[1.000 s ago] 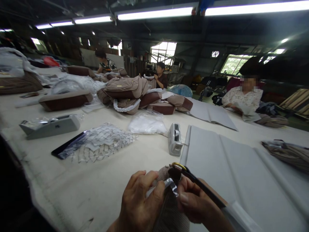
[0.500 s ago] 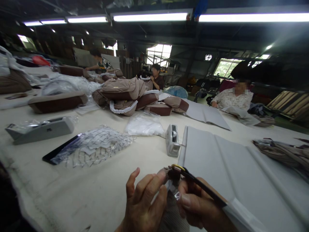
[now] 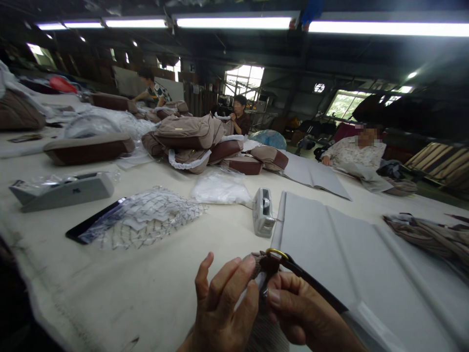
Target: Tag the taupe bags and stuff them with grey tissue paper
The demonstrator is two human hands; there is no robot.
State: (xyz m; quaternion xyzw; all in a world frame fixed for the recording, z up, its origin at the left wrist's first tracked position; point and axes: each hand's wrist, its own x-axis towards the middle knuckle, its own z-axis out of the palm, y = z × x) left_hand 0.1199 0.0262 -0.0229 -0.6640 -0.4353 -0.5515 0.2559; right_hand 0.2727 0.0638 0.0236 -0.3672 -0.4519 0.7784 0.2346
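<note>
A taupe fabric bag is low in front of me, mostly covered by my hands. At its upper corner, a dark brown tab carries a gold ring. From the ring a dark strap runs down to the right, into a translucent white wrap. My left hand grips the bag's edge beside the tab, its little finger raised. Just below the ring, my right hand is closed in a pinch against the bag; what lies between its fingertips is hidden.
Grey tape dispensers stand on the white table. A clear packet of printed slips lies left, grey sheets right. Farther back are piled bags and a folded plastic stack. Several people sit or stand around the table.
My right hand has shifted slightly up and left, its fingertips pinching closer to the tab. The strap now passes behind that hand. My left hand keeps its hold on the bag.
</note>
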